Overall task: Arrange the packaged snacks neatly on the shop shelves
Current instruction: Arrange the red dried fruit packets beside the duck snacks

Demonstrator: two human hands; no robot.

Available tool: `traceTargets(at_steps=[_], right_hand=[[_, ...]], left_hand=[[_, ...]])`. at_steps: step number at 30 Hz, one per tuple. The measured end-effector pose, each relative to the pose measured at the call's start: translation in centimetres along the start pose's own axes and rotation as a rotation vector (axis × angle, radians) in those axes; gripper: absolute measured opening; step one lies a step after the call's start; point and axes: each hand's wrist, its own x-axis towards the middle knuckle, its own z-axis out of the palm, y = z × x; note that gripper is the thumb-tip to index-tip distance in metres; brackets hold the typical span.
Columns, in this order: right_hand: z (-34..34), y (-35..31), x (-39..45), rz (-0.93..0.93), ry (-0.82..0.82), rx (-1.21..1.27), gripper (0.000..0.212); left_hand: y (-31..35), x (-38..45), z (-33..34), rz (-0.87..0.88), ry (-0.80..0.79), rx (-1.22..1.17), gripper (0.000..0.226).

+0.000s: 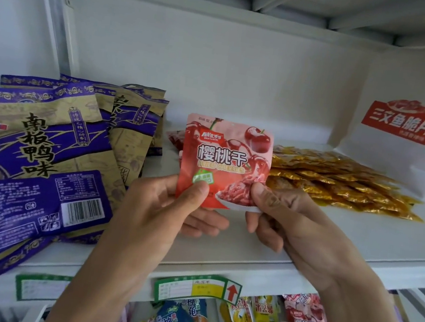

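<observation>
Both hands hold a red dried-cherry packet (pixel 226 162) upright above the white shelf (pixel 305 227): the left hand (pixel 170 204) pinches its lower left corner, the right hand (pixel 279 218) its lower right. Purple bags (pixel 39 154) lie left, gold sachets (pixel 338 182) right.

two hands (pixel 162 203), one cherry pouch (pixel 225 159)

We face a white metal shelf unit (pixel 219 267) with a plain white back panel (pixel 217 75), another white shelf (pixel 226 3) overhead on ribbed brackets, green-edged price labels (pixel 189 289) along the front lip, and a pale wall (pixel 5 25) at left.
</observation>
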Motion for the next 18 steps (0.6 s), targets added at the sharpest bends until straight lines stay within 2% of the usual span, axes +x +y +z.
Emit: traceTargets(at_steps=[11,15,18], right_hand=[[0.2,-0.1,-0.1,-0.022,-0.048,-0.011,0.052],[0.5,-0.2,0.0,-0.007,-0.106,-0.049,0.051],[1.1,-0.4,0.1,0.037,-0.111,-0.055,0.049]], left_hand=[[0.1,0.0,0.1,-0.037,0.055,-0.053,0.021],[0.3,0.1,0.1,-0.080,-0.024,-0.019,0.036],[0.0,0.0,-0.2,-0.058,-0.031,-0.002,0.033]])
